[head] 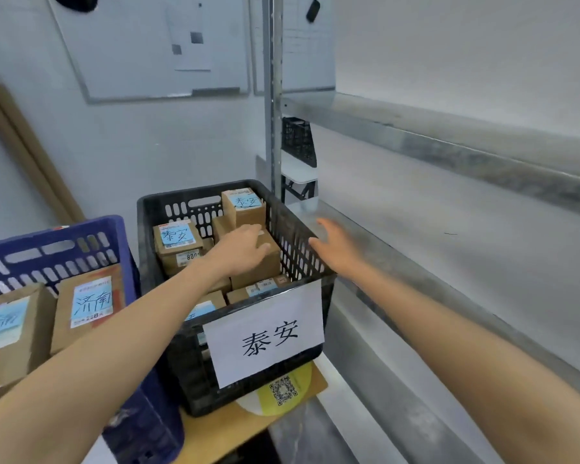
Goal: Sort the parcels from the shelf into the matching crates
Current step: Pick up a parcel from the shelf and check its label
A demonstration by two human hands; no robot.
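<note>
Nearest us, at 6 o'clock, a white sign [265, 336] bearing two handwritten characters hangs on the front of the black crate [188, 373]. The crate stands on cardboard [221, 426] with a yellow QR sticker [283, 391]. At 8 o'clock, the blue crate [123, 242] holds brown boxes [87, 306] with blue labels. Inside the black crate, our left hand [240, 249] curls its fingers over the top of a plain brown parcel [265, 262], gripping it among other labelled packages [178, 242]. At 3 o'clock from it, our right hand [335, 246] hovers with fingers spread, holding nothing, just past the crate's right rim and above the metal shelf [466, 262]. Farther off, at 12 o'clock, a steel post [273, 95] rises before a whiteboard [148, 61] on the wall.
</note>
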